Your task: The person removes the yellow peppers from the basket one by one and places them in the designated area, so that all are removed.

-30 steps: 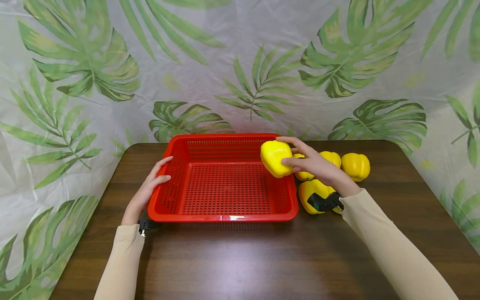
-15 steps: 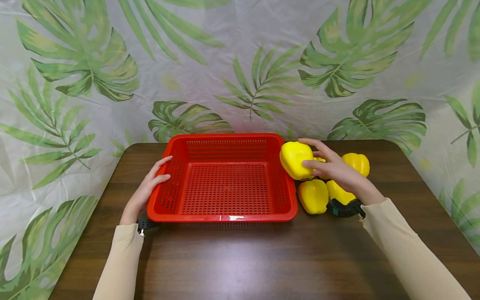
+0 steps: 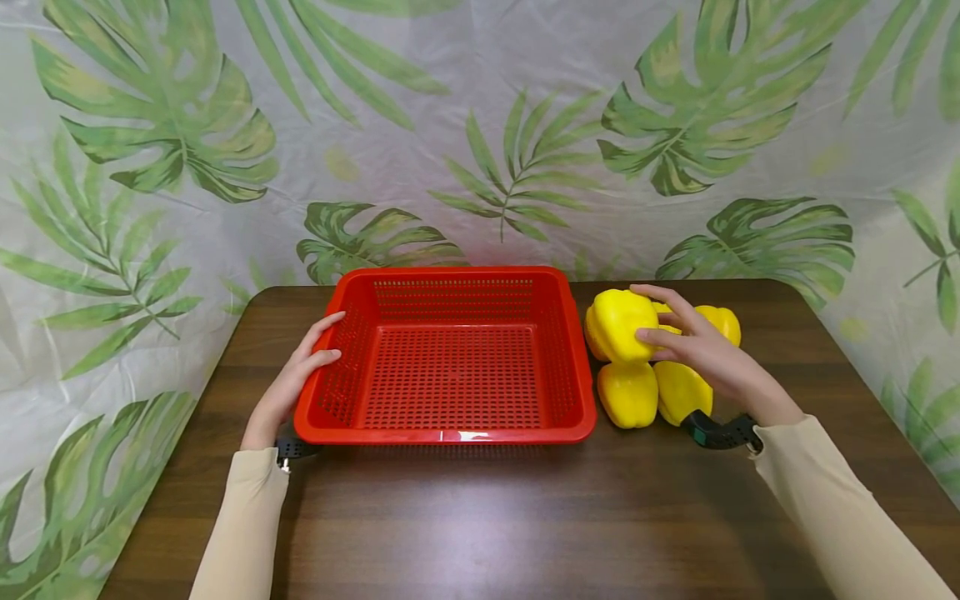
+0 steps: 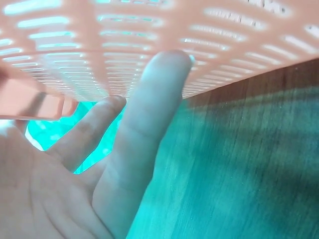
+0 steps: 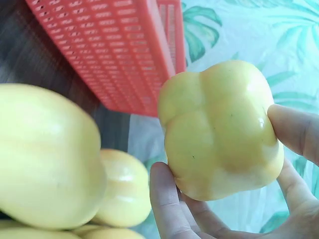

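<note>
At the left end of a red plastic basket (image 3: 453,437), my left hand (image 3: 291,379) holds the rim, thumb and a finger reaching over it. In the left wrist view, other fingers (image 4: 144,114) lie along the outside of the slotted wall. My right hand (image 3: 708,354) holds a yellow bell pepper (image 3: 622,325) between thumb and fingers, to the right of the basket. The right wrist view shows this bell pepper (image 5: 219,134) with its lobed end facing the camera. It overlaps other yellow bell peppers (image 3: 627,396) in the head view; whether it touches them I cannot tell.
Another yellow bell pepper (image 3: 682,393) sits near my right wrist, and one more pepper (image 3: 723,323) stands farther back, partly behind the hand. Everything rests on a dark wooden table (image 3: 465,508). A leaf-patterned cloth (image 3: 525,125) hangs behind it.
My right hand has carried the yellow bell pepper rightward from over the basket's right rim to above the other peppers. The left hand and the basket stay in place.
</note>
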Demonstrator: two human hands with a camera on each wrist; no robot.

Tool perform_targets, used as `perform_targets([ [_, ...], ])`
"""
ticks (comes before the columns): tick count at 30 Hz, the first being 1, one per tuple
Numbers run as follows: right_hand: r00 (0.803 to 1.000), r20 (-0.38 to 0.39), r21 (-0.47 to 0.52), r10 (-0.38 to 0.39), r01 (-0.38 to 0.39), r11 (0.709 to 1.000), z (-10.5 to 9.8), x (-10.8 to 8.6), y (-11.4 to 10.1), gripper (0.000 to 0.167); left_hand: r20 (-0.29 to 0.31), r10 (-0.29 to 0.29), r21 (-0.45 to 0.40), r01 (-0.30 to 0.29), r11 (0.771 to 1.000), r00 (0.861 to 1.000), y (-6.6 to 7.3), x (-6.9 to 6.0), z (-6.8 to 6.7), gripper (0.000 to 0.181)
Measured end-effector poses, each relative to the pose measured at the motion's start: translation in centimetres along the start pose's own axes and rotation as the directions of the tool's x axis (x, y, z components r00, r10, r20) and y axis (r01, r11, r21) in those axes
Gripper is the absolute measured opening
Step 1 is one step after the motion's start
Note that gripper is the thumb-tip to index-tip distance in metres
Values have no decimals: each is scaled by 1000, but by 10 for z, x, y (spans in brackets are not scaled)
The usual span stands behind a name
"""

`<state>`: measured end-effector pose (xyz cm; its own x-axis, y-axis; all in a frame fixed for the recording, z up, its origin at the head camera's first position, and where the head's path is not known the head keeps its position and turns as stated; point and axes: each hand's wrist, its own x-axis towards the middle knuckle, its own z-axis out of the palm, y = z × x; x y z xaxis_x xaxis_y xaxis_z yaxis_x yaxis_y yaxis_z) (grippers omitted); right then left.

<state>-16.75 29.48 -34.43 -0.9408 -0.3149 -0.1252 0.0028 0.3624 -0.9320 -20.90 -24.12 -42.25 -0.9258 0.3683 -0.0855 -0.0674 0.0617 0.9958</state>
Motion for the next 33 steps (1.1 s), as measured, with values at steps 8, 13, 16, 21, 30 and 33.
perform_targets([
  [8, 1000, -13, 12, 12, -12, 1000, -12, -12, 15, 61, -4, -8, 8, 8, 1000, 1000, 0, -1, 0, 55],
  [13, 999, -24, 2, 20, -20, 1000, -19, -19, 26, 60, -7, -10, 8, 10, 1000, 1000, -1, 0, 0, 55],
  [16, 999, -30, -4, 23, -23, 1000, -24, -24, 32, 61, -7, -11, 5, 11, 1000, 1000, -1, 0, 0, 55],
  [21, 998, -61, -26, 4, -5, 1000, -32, -32, 42, 59, -9, -11, 0, 11, 1000, 1000, -2, -1, 0, 55],
  [30, 993, -111, -12, -38, 37, 999, -45, -46, 56, 58, -9, -2, -7, 2, 1000, 1000, -2, 0, 0, 55],
  [33, 991, -122, -18, -47, 45, 999, -50, -51, 59, 58, -12, 0, -6, 0, 1000, 1000, -1, 0, 1, 55],
])
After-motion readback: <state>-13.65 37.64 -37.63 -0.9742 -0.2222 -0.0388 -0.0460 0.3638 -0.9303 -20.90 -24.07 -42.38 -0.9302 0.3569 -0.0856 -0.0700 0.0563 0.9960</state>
